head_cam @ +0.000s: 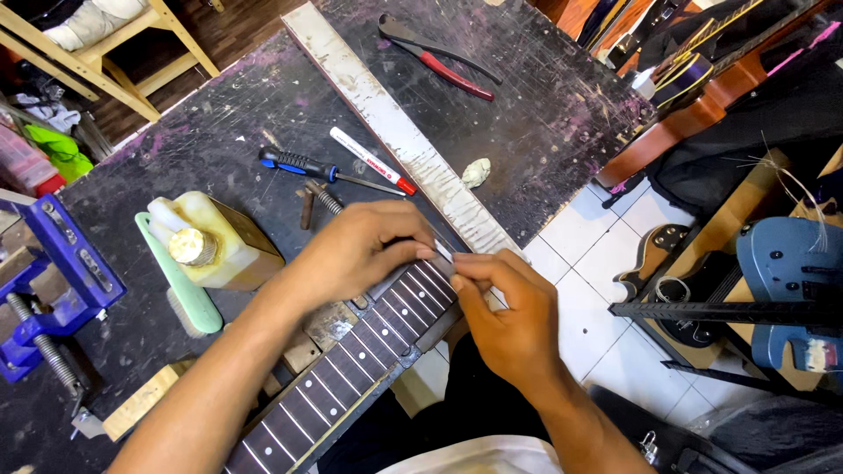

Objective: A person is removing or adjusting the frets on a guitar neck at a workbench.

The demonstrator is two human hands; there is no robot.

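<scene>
Both hands at guitar neck (351, 369) end: left hand (360, 250) fingers pressed together on fretboard; right hand (505, 316) fingers pinched on small white strip (445, 253).

A guitar repair workshop: scarred tabletop (544, 114), blue vise (53, 272), pliers (443, 61), screwdriver (316, 168), guitars (781, 272) standing around.

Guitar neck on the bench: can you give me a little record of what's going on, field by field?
Neck: dark fretboard with metal frets, lying across the workbench
Left hand: rests on the fretboard's end
Right hand: pinches a small white piece at the end
Nearby: long ruler, screwdriver, marker, pliers, plastic bottle, blue vise
</scene>
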